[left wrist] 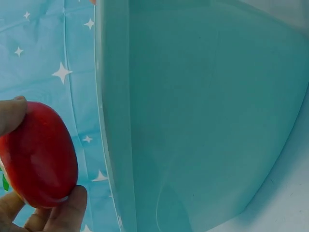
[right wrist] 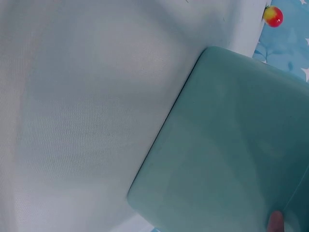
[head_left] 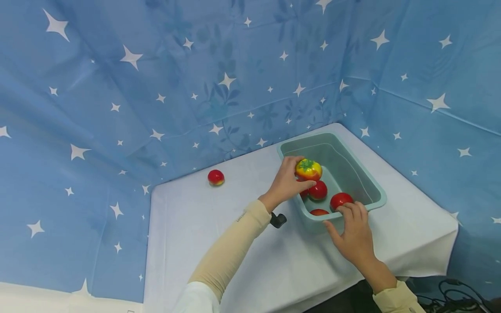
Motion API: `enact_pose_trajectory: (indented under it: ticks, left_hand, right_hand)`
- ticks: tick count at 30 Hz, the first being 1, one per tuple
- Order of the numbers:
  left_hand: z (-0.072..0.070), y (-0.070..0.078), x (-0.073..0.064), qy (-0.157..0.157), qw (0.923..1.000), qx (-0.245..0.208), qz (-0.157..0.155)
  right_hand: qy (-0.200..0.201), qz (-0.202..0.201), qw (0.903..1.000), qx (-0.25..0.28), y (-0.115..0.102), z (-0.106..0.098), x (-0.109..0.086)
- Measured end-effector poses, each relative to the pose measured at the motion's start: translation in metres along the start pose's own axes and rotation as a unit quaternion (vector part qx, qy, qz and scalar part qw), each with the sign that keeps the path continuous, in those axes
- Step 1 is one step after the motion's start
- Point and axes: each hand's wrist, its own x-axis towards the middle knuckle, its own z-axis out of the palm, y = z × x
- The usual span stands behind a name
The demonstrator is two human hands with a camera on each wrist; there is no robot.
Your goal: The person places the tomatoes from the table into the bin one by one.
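Note:
My left hand (head_left: 287,179) holds a red-and-yellow toy fruit (head_left: 309,168) with a green leafy top, over the left side of a pale green plastic bin (head_left: 358,161). In the left wrist view, the fruit's smooth red underside (left wrist: 43,157) sits between thumb and fingertips, beside the bin wall (left wrist: 203,111). My right hand (head_left: 355,234) grips the bin's near rim, with the fingers over it and the thumb (right wrist: 275,222) against the outer wall. Inside lie several red fruits, among them one red fruit (head_left: 318,190) below the held one and another (head_left: 340,200) by my right fingertips.
A single red fruit (head_left: 216,177) with a yellowish base lies near the back of the white-covered table (head_left: 188,230), left of the bin. A blue star-patterned curtain (head_left: 219,104) hangs behind and at the sides. Dark cables (head_left: 458,291) lie below the table's right front.

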Motion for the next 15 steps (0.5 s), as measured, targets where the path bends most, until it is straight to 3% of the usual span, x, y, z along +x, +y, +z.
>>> enact_pose_trajectory:
  ticks: [7,15]
  left_hand:
    - [0.0009,0.003,0.0002,-0.011,0.9995,0.023,-0.021]
    - [0.0021,0.0038,-0.0009,-0.053,0.9964,0.058,-0.031]
  right_hand:
    - [-0.001,-0.001,1.0,0.001,0.0005,0.0007,-0.0009]
    - [0.003,-0.002,1.0,0.002,0.0008,0.0017,-0.0005]
